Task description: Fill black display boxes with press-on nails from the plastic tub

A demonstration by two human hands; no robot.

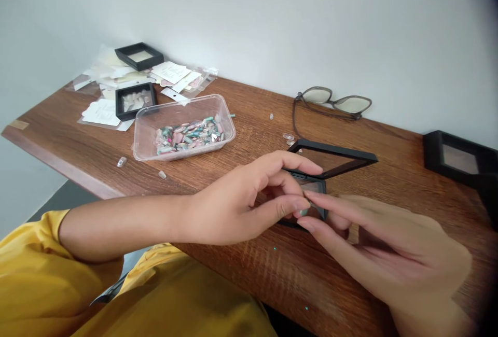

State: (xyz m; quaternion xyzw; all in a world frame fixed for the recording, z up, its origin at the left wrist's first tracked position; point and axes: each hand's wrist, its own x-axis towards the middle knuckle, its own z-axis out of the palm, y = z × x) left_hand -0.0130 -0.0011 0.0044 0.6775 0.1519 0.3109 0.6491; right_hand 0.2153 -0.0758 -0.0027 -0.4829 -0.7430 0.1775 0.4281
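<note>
My left hand (249,197) and my right hand (392,243) meet fingertip to fingertip. Between them they pinch a small teal false nail (303,212), mostly covered by the fingers. Right behind the fingertips, a black frame case (334,159) lies open on the table, its lid raised; my hands hide part of its lower half. To the left of my hands, a clear plastic tub (182,114) holds many false nails (190,134) in teal, pink and silver.
Eyeglasses (334,101) lie by the wall on the wooden table (249,135). Black frame cases (136,99) and white cards (101,113) are piled at the far left. Another black case (459,158) stands at the right. Loose clear nails (122,162) lie about.
</note>
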